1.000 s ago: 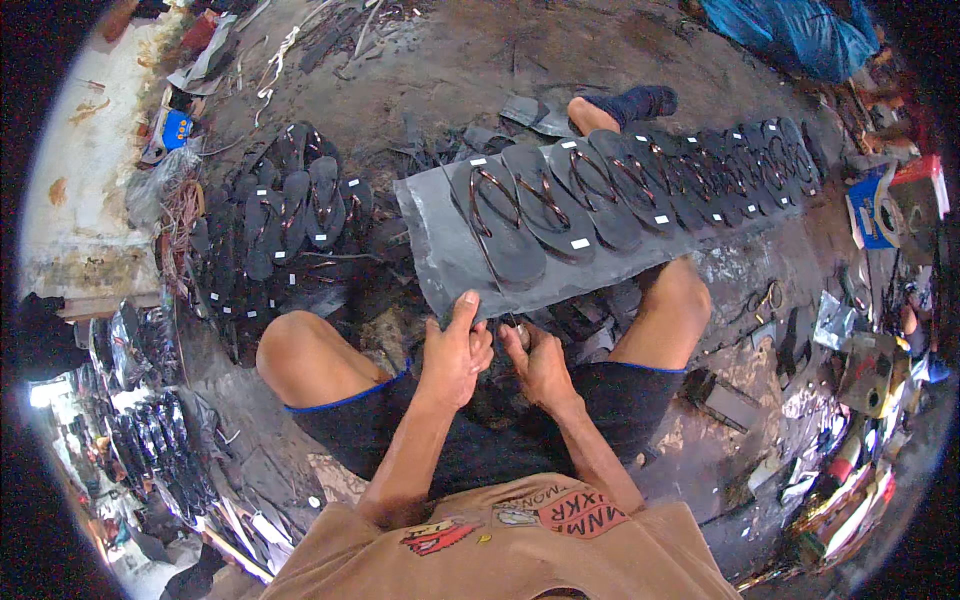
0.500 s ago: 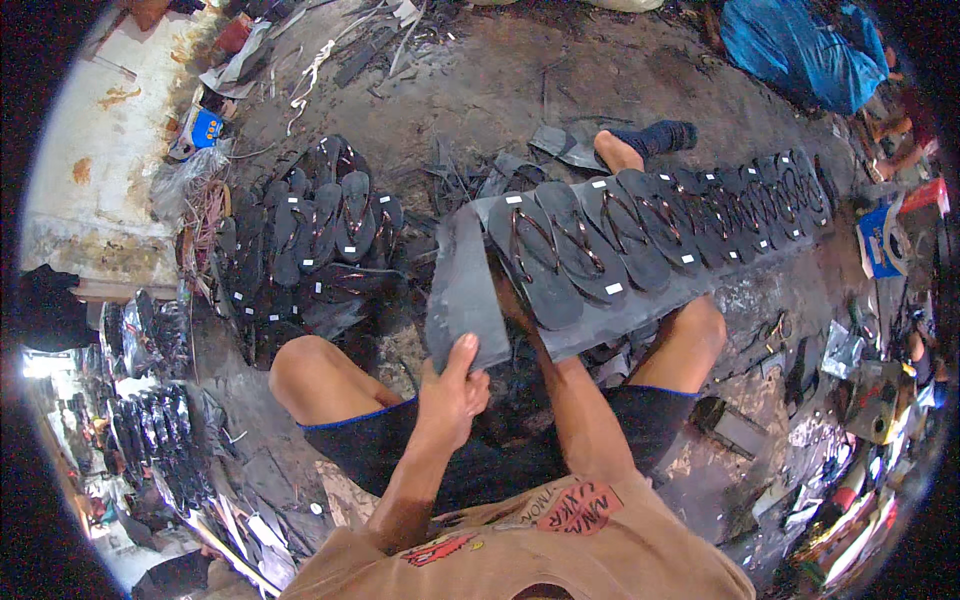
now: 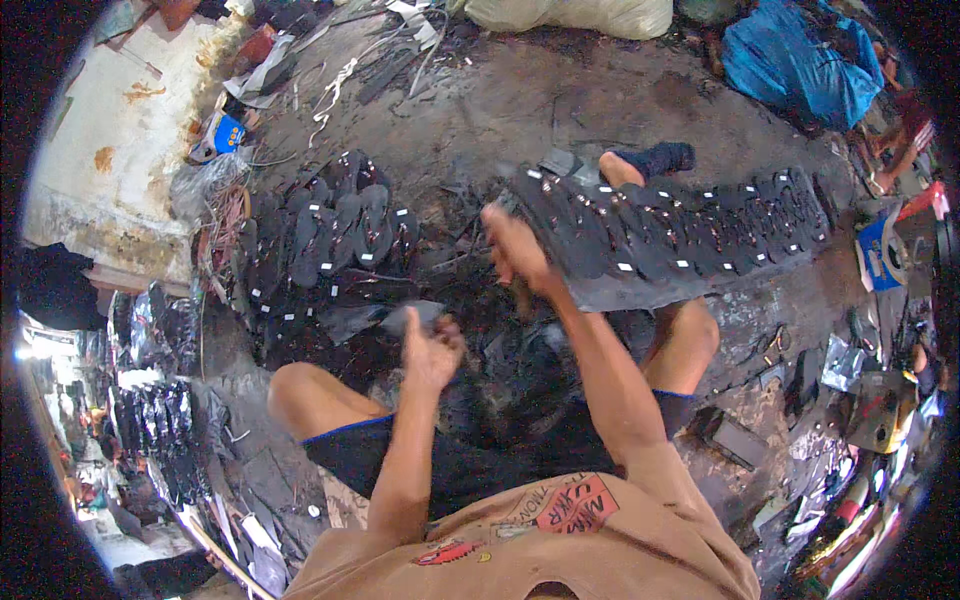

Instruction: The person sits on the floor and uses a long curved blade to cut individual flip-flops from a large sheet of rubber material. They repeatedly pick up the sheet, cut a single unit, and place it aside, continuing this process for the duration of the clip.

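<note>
A grey sheet (image 3: 640, 285) carrying a row of black flip-flops (image 3: 690, 225) lies on the ground ahead; the right hand (image 3: 515, 250) grips its near-left edge. The left hand (image 3: 430, 350) pinches a small dark scrap (image 3: 412, 315).

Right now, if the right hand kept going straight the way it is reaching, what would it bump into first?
Most likely the grey sheet carrying the row of black sandals; the right hand already sits at its near end, though blur hides whether they touch.

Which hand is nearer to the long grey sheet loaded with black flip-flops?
Right. The right hand is at the near left end of the grey sheet of flip-flops, seemingly touching it. The left hand is lower and further left, apart from it, by a small dark piece.
</note>
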`<state>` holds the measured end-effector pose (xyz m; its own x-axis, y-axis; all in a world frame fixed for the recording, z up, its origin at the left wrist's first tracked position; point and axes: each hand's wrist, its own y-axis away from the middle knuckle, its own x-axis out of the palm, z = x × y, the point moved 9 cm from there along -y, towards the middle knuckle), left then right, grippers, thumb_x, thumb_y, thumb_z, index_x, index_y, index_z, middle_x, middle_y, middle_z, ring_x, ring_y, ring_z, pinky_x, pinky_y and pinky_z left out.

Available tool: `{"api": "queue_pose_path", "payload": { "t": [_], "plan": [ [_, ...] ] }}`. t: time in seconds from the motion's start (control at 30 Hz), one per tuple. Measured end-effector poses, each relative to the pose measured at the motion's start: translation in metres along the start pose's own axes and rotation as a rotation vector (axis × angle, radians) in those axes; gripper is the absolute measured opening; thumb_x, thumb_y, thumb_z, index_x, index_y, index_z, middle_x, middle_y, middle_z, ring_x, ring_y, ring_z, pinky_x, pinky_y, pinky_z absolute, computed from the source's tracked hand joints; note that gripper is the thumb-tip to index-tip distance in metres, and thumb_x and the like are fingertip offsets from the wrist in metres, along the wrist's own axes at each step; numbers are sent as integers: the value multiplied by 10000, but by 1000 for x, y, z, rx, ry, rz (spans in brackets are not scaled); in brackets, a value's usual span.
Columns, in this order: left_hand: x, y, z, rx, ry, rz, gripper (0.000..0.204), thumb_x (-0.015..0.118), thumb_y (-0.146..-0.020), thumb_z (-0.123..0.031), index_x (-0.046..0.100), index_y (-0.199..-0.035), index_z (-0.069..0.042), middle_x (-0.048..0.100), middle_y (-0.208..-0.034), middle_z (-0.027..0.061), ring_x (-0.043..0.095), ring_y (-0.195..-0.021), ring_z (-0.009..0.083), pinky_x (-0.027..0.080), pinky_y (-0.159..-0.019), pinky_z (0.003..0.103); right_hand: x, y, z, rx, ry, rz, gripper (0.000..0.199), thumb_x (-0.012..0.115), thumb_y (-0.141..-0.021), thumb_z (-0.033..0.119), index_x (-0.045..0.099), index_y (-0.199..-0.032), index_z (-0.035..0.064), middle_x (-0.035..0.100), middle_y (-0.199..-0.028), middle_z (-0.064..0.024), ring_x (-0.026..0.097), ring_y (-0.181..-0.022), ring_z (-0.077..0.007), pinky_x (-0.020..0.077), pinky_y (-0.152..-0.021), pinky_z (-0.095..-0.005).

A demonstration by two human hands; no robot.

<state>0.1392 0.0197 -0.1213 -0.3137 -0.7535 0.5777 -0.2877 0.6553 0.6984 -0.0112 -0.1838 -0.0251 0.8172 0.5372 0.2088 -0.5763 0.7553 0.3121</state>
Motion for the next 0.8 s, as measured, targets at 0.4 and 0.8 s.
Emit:
{"api": "queue_pose_path", "payload": {
  "t": [0.4, 0.8],
  "plan": [
    [73, -24, 172, -278, -526, 173, 624, 712, -978, -478, 559, -1421, -66, 660, -1362, 97, 643, -1225, 301, 530, -1042, 469, -167, 400, -66, 86, -174, -1129, 284, 516, -1075, 317, 509, -1227, 78, 424, -679, 30, 420, -497, -78, 379, -439, -260],
    [138, 27, 46, -145, -672, 198, 446, 715, -996, -416, 695, -1221, -31, 738, -1198, 82, 725, -1055, 205, 607, -919, 378, -29, 305, -58, 187, 178, -415, 294, 623, -1041, 280, 554, -963, 6, 589, -686, -127, 511, -642, -151, 448, -598, -391]
  ]
}}
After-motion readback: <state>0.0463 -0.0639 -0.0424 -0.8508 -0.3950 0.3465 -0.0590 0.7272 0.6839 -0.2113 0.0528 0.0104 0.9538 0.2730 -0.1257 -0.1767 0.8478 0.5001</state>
